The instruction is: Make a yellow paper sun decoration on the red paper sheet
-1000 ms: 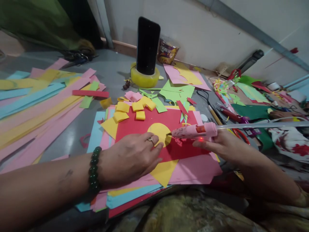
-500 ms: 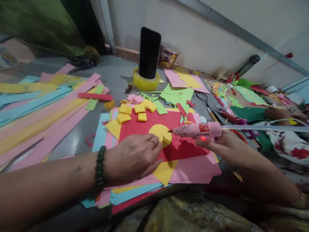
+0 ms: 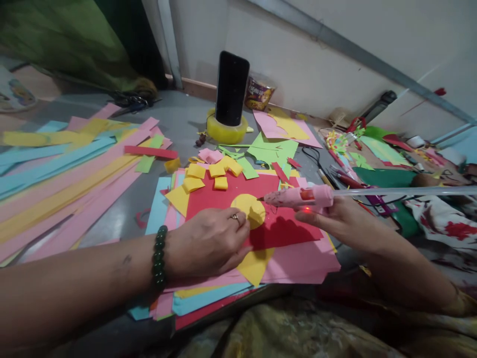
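A pink hot glue gun (image 3: 298, 197) with a red light and a clear glue stick out of its back is held in my right hand (image 3: 348, 219). Its nozzle points left, at or just above the right edge of a yellow paper circle (image 3: 250, 208). My left hand (image 3: 212, 238), wearing a ring and a green bead bracelet, has its fingers curled together at the circle's left edge and holds it against red paper (image 3: 286, 238). The fingertips are partly hidden. Folded yellow paper loops (image 3: 218, 170) sit at the red sheet's top edge. Below lies a stack of pink paper (image 3: 298, 266).
A phone (image 3: 232, 89) leans upright in a yellow tape roll (image 3: 227, 130), near a purple cup (image 3: 260, 91). Coloured paper strips (image 3: 74, 184) spread over the left side. Green scraps (image 3: 272, 146), pens and paper flowers (image 3: 337, 141) lie to the right. Another person's hand rests farther right.
The glue gun has shifted slightly left, its nozzle still near the circle's right side. My left hand stays on the circle. The whole view has tilted a little.
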A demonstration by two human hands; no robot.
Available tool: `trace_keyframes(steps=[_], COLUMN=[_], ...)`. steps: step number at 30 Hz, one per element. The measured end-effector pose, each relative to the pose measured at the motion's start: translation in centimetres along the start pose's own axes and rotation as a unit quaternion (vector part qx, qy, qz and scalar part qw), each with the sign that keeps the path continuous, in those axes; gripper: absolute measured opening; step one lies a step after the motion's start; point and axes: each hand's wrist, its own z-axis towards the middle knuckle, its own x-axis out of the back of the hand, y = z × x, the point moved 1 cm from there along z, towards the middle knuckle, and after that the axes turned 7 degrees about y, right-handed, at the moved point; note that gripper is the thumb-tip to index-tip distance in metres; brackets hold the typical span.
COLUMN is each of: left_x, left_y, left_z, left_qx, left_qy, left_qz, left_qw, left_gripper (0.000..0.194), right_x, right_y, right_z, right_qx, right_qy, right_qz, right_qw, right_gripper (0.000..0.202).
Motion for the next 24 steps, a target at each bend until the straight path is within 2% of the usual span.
trace_keyframes(steps=[4, 6, 11, 14, 24], left_x=[-0.1, -0.1, 0.1, 0.2, 0.2], left_y=[-0.1, -0.1, 0.0, 0.0, 0.1], left_z=[0.0, 0.0, 0.0, 0.1, 0.1], left_qx=[0.005, 0.001, -0.002, -0.006, -0.007], left_qy=[0.003, 0.003, 0.004, 0.017, 0.025], left_qz=[-0.003, -0.002, -0.002, 0.001, 0.014], left_qw=[1.0, 1.0, 1.0, 1.0, 1.0], left_gripper=[0.028, 0.027, 0.025, 0.025, 0.028], right_x=[-0.6, -0.3, 0.3, 0.2, 0.7], right_y=[-0.9, -1.0, -1.0, -1.1, -2.2], right_z=[1.0, 1.0, 0.6, 0.5, -0.1], right_qx=[0.048, 0.039, 0.006, -0.007, 0.019], right_qy=[-0.055, -0.075, -0.064, -0.081, -0.092], right_qz=[0.0, -0.037, -0.071, -0.094, -0.075], right_qw=[0.997, 0.996, 0.995, 0.992, 0.993], right_gripper=[0.037, 0.037, 0.047, 0.053, 0.045])
